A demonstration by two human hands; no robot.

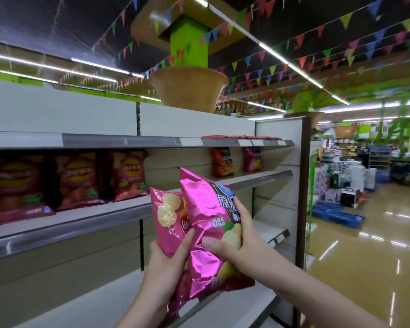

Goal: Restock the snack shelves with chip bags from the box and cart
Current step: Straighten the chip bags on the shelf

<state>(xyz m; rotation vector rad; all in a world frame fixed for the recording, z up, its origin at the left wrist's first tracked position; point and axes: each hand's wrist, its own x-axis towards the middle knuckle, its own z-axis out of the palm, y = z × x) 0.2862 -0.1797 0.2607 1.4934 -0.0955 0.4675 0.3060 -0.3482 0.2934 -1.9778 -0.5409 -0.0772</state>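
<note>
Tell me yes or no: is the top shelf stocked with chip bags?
No. The top shelf shows only bare back panel above it, while chip bags stand on the shelf below.

There is one camera, worn on the person's head. It looks forward and a bit up, along the shelves (137, 209) on the left and toward the ceiling flags (301, 41). The two hands sit very near, low in the middle. The shop floor (369, 247) stretches far away on the right.
</note>
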